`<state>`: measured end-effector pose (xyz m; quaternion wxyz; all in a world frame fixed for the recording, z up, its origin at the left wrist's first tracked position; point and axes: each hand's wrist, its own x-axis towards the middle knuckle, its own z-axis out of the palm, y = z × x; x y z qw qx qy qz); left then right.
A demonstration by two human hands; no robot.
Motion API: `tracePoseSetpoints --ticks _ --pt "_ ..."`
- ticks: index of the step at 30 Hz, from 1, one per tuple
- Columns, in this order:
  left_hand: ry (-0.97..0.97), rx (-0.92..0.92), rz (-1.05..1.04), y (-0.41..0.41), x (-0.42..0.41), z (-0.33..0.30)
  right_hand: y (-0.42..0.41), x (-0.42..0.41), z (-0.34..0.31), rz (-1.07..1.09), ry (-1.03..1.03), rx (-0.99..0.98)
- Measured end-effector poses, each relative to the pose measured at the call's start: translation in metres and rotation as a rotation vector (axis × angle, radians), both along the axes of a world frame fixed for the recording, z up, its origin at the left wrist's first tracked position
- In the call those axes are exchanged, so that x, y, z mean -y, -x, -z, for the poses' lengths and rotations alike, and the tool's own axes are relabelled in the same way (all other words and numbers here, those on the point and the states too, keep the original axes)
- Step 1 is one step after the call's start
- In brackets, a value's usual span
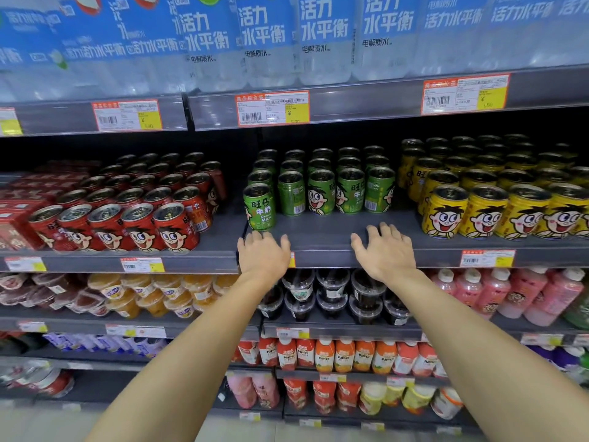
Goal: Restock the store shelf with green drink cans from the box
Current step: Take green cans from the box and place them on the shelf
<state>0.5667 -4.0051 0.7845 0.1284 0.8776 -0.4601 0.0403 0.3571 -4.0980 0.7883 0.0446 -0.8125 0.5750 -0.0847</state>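
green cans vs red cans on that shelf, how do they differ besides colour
The green cans stand upright; the front red cans lean back, tops tipped toward the camera. One green can sits forward of its row with bare shelf beside it, while the red cans fill their row almost to the shelf edge. Both carry the same cartoon face and stand in rows several deep.

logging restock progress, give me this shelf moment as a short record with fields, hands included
left hand: open, empty, at the shelf's front edge just below the front-most green can
right hand: open, empty, over the bare front strip of the shelf
green cans: rows standing upright mid-shelf, one can set forward at the left
neighbours: red cans to the left, yellow cans to the right
box: not in view
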Motion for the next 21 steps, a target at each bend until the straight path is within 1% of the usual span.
tracePoseSetpoints --ticks 3,6,9,13,16,21 --pt "-0.003 0.113 0.044 0.003 -0.008 0.01 0.001 -0.001 0.0 -0.004 -0.008 0.003" --pt "0.022 0.167 0.114 -0.002 -0.018 0.018 0.003 -0.001 0.0 -0.023 -0.022 -0.022" --pt "-0.036 0.215 0.166 -0.003 -0.025 0.019 0.007 -0.003 0.001 -0.035 -0.004 -0.039" --pt "-0.138 0.159 0.172 0.004 -0.024 0.004 0.003 -0.012 0.001 -0.023 0.026 -0.062" --pt "-0.186 0.117 0.204 0.015 -0.027 -0.002 0.002 -0.027 0.003 -0.061 0.046 -0.086" --pt "-0.222 0.112 0.283 0.036 -0.045 -0.002 0.016 -0.064 0.001 -0.132 -0.023 -0.008"
